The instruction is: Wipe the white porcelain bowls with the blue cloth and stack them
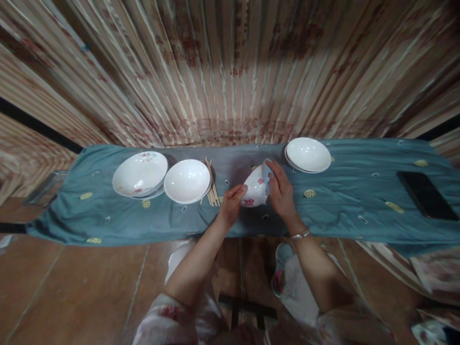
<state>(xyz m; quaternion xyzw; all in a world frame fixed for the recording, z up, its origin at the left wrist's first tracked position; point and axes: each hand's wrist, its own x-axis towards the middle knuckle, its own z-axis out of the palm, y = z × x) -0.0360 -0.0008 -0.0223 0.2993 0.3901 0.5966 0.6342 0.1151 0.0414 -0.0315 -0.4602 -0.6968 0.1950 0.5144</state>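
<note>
A white bowl (254, 186) with red markings is held tilted on its side above the middle of the table. My left hand (231, 205) grips its left edge, thumb on the outer wall. Pressed against the bowl's right side is a light blue cloth (266, 173), with the fingers of my right hand (281, 190) closed on it. Part of the cloth is hidden behind those fingers. The bowl's inside faces away from me.
Left of my hands lie several wooden chopsticks (212, 184), a stack of white bowls (187, 181) and a stack of larger flowered dishes (140, 173). More stacked bowls (309, 155) stand back right. A black phone (427, 195) lies far right on the blue-green tablecloth (345, 211). Curtains (230, 72) hang behind.
</note>
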